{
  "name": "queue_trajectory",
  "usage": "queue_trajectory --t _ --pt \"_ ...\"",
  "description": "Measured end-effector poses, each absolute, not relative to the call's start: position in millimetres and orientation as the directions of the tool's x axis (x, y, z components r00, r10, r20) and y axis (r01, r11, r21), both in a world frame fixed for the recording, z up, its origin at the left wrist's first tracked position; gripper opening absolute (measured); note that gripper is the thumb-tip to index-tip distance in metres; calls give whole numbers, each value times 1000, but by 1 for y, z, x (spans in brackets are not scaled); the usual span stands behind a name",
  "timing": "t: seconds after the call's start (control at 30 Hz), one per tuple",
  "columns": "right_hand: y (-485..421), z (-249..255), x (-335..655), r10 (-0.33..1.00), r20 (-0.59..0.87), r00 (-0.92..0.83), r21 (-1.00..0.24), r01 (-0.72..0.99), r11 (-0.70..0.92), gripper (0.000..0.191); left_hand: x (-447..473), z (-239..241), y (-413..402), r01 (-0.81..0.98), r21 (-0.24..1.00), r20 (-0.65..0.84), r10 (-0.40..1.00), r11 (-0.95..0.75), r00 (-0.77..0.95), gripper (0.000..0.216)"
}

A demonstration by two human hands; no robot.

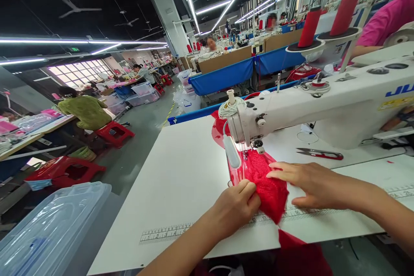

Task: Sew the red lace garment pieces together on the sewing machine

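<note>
Red lace fabric point(270, 192) lies under the needle and presser foot of a white sewing machine point(291, 110). My left hand point(241, 202) is closed on the left edge of the fabric, thumb and fingers pinched together just in front of the foot. My right hand point(305, 183) lies at the fabric's right side, fingers stretched out, with fingertips touching the lace. More red cloth point(300, 252) hangs over the table's front edge, and another red piece point(218, 131) shows behind the machine head.
Thread snips point(320, 153) lie right of my right hand on the white table point(184, 159), which has a printed ruler point(164, 233). Red thread cones point(309, 28) stand behind the machine. A lidded plastic box point(54, 224) and red stools point(64, 170) are at left. Co-workers sit nearby.
</note>
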State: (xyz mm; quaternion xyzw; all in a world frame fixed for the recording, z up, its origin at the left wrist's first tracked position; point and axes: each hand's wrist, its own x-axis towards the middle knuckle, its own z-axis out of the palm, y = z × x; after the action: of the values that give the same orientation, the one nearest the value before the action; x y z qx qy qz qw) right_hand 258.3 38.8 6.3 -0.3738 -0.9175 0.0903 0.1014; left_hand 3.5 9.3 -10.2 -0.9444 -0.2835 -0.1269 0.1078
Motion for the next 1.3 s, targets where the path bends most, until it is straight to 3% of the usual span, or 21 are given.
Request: queue_trajectory --t 0.1,0.2,0.33,0.53,0.73,0.83,0.93,1.07,1.13,1.23,1.3 --pt "37 0 246 671 127 -730 -152 655 740 36 5 -11 10 616 -2 305 586 -788 751 27" --pt "47 -8 235 621 278 -733 -97 621 778 29 8 -13 13 640 -9 292 610 -768 736 26" --pt "66 -3 228 609 277 -743 -168 586 792 25 13 -18 18 763 -57 310 716 -643 626 20" --pt "77 15 222 584 171 -793 -257 536 804 35 19 -14 17 774 174 293 782 -609 550 16" --pt "76 2 214 629 155 -761 -272 579 768 23 15 -16 12 712 101 343 696 -695 631 15" --pt "77 -7 213 632 223 -742 -354 542 762 22 14 -23 13 788 57 322 759 -613 566 30" --pt "78 -14 211 649 263 -714 -401 531 747 21 13 -26 20 868 56 296 839 -493 457 30" --pt "79 -19 210 665 288 -689 -451 515 729 19 8 -18 35 822 105 242 816 -560 525 26" --pt "80 -21 210 688 299 -662 -496 508 704 16 3 -11 44 751 315 198 814 -581 546 25" --pt "85 -26 211 757 323 -568 -586 508 631 11 -3 -5 56 579 721 60 867 -381 495 15" --pt "89 -29 214 817 345 -462 -652 508 563 19 -5 -4 64 533 809 -32 886 -249 462 16"
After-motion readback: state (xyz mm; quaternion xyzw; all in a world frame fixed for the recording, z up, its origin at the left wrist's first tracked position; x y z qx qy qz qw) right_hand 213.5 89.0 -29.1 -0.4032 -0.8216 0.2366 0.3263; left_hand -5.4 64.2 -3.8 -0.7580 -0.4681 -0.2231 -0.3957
